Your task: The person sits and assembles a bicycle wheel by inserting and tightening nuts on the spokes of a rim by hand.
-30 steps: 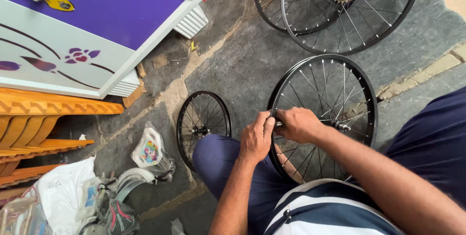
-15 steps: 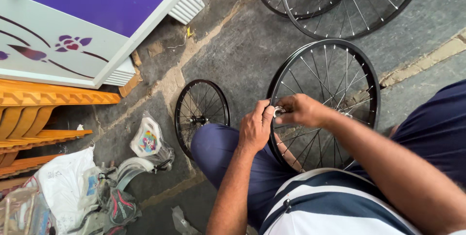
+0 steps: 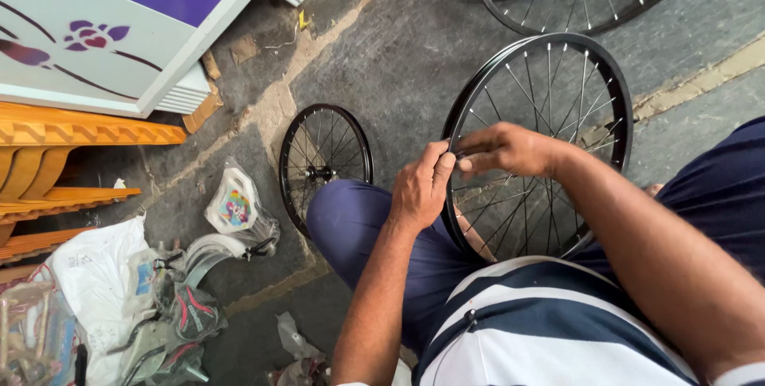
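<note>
Left hand (image 3: 421, 187) and right hand (image 3: 500, 149) both pinch the rim of the large spoked wheel (image 3: 550, 99) (propped upright between the knees); smaller wheel (image 3: 323, 164) lies on the floor (image 3: 398, 59) nearby.

A small clear plastic bag (image 3: 236, 207) with a round multicoloured print is seen lying on the stone floor (image 3: 414, 51), just left of the small black wheel (image 3: 324, 164). A larger white plastic bag (image 3: 94, 274) with a small blue label is found lower left, beside a heap of clear wrapped packets (image 3: 171, 318). No screens or signs are observed.
</note>
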